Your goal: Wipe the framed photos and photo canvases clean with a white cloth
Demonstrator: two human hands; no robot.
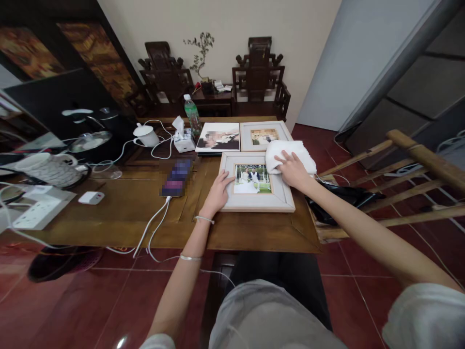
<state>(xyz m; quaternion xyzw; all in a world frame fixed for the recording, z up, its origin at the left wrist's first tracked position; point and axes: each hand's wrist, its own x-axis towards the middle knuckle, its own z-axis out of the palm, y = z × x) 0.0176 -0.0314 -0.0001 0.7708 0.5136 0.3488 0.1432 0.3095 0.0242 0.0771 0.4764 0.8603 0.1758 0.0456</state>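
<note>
A pale picture frame [257,203] with a photo of a couple outdoors lies flat near the table's right end. My left hand [218,191] rests on its left edge, fingers stretched over the border and touching it. At the frame's upper right corner, my right hand [290,167] presses down on a folded white cloth [301,151], with fingers bent into it. The cloth hides that corner and part of a second pale frame [283,131] behind. Left of this second frame lies a white-bordered photo panel [219,130], its picture partly blurred.
On the wooden table [119,213] stand a tissue box [184,140], a green-labelled bottle [192,114], a lidded white cup [146,134] and a power strip [43,207]. A phone [177,178] lies with its cable hanging over the front edge. A wooden chair [407,140] is at right.
</note>
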